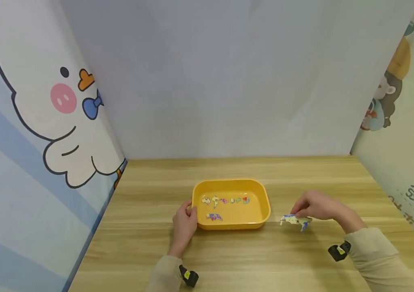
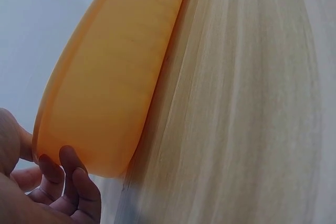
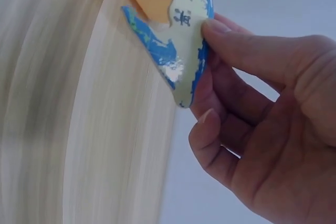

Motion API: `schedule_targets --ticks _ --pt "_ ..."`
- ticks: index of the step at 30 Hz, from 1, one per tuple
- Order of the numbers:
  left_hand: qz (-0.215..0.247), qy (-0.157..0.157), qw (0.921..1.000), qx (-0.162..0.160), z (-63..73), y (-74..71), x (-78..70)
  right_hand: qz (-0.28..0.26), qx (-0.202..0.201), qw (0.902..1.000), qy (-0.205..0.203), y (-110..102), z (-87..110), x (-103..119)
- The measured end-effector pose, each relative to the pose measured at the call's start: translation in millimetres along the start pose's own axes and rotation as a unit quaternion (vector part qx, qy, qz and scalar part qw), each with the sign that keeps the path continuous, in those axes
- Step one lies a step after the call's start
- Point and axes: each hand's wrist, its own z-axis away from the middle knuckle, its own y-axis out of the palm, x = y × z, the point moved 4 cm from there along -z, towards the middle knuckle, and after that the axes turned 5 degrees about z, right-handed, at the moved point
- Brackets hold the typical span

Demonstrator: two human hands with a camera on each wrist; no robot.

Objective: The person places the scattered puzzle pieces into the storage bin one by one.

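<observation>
A yellow plastic tray sits on the wooden table, several small irregular puzzle pieces lying in it. Most form a row across its floor; a larger purple and red piece lies lower left. My left hand grips the tray's left end, thumb over the rim and fingertips against the outer wall in the left wrist view. To the right of the tray, my right hand pinches a large cream-and-blue puzzle piece by its edge between thumb and fingers. A dark printed character shows on its face.
The wooden table runs back to a plain pale curtain. Printed cartoon sheets stand on the left and right sides. Each wrist wears a small black camera, such as the right wrist camera.
</observation>
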Motion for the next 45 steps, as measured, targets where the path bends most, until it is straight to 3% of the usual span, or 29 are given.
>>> schedule_targets --ticks 8,15,23,37,45 --pt "-0.002 0.013 0.9999 -0.003 0.7 0.2 0.1 0.007 -0.004 1.0 0.005 0 -14.0 10" --pt "-0.001 0.009 0.9999 -0.004 1.0 -1.3 1.7 0.015 -0.008 0.9997 -0.015 0 -26.6 18" --pt "-0.004 0.007 1.0 -0.001 0.5 -2.0 1.3 0.007 -0.001 1.0 0.004 0 -39.4 25" --pt "-0.01 0.015 0.9998 -0.006 2.9 -3.5 -1.7 0.009 0.009 0.9995 -0.028 1 -64.1 39" --pt "-0.008 0.016 0.9998 -0.007 3.2 -4.5 -2.3 0.033 0.004 0.9994 -0.012 6 -78.2 42"
